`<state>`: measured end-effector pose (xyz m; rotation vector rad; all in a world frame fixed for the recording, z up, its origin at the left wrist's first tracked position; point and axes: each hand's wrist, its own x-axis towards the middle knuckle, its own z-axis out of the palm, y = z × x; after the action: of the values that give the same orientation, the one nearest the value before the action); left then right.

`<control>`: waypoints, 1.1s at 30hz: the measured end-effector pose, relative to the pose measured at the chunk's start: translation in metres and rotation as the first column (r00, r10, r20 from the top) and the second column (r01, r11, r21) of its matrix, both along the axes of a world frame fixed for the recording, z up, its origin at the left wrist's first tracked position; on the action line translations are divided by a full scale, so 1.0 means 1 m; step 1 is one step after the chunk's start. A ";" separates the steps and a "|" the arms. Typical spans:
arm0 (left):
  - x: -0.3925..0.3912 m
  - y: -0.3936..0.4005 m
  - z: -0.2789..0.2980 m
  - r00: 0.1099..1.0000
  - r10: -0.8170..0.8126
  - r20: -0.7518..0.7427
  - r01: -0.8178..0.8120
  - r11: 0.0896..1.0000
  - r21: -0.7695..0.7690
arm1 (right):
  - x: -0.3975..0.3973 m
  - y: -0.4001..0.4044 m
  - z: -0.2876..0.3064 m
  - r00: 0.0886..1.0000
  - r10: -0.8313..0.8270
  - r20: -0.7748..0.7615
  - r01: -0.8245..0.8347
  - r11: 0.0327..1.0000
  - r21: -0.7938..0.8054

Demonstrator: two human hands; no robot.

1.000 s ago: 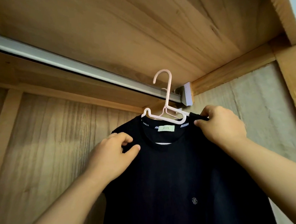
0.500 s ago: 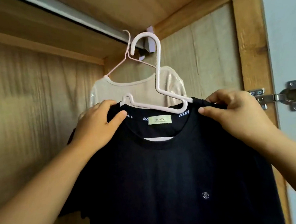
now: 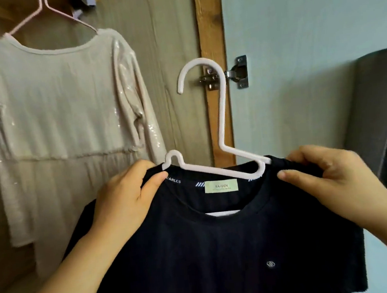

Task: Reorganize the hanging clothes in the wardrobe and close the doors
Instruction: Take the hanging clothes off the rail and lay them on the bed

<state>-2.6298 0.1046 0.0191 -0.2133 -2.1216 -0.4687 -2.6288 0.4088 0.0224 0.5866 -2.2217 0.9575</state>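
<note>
Both hands, left [image 3: 124,200] and right [image 3: 327,176], pinch the black T-shirt [image 3: 221,250] shoulders, its white hanger [image 3: 218,120] now lifted off the rail for rehanging.

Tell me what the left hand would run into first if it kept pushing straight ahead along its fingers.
The left hand, gripping the black T-shirt shoulder, points up and right. Probably the white hanger comes first, then the wardrobe's wooden frame; depth is unclear.

Pale blue wall [image 3: 296,42] behind a dark grey chair [image 3: 383,116].
</note>
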 end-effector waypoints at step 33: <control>0.096 0.566 -0.104 0.303 -0.916 0.264 0.920 0.353 0.170 | 0.358 0.413 -0.114 0.424 -0.863 0.276 0.901 0.372 -0.223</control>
<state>-2.5337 0.6701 -0.0845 -1.5525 -2.0993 -1.2348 -2.2704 0.8218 -0.0918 -0.8466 -1.9125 0.7111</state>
